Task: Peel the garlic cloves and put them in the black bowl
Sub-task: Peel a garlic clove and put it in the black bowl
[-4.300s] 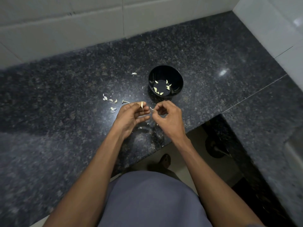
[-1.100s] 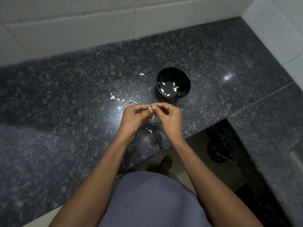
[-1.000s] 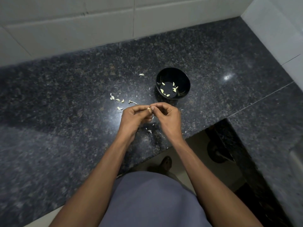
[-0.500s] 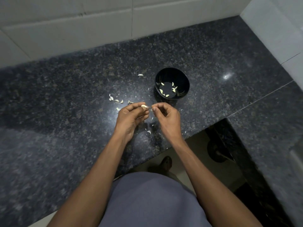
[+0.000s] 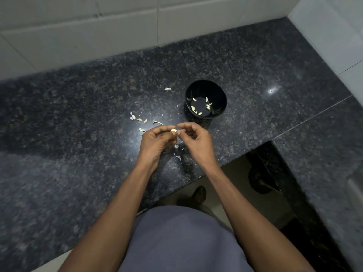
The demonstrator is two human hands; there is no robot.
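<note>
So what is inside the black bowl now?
Inside the black bowl lie several pale garlic cloves on its bottom, most along the near and left side. The near wall hides part of the floor, so an exact count is not possible.

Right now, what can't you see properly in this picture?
All in the head view:
- Garlic clove: mostly hidden by the left hand gripping it; how much skin remains is unclear.
- Right hand: too small to tell whether its fingertips pinch peel or nothing.
- Black bowl: pale pieces inside too small to tell peeled cloves from skins.
- Countertop scraps: too tiny to identify.
</note>
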